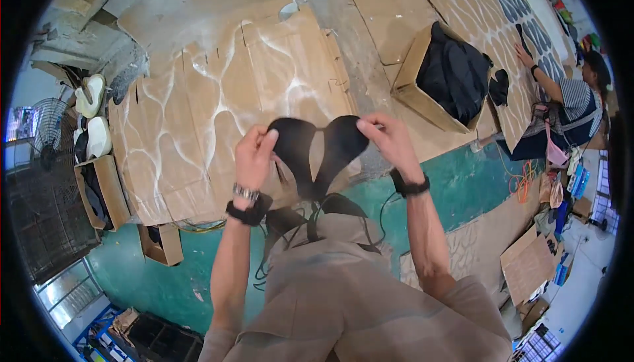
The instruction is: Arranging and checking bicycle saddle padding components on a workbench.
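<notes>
Head view: two black insoles, lower ends hidden, pinched at top by left hand and right hand.

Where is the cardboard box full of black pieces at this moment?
In the head view, the cardboard box stands on the floor at the upper right, beyond the right hand, beside a seated person and a patterned cardboard sheet.

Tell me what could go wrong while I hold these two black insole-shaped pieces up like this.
Each piece is only pinched at its top edge, left hand and right hand, so one of the black pieces might slip onto the sprayed cardboard. The cables dangling at your waist might snag a piece.
</notes>
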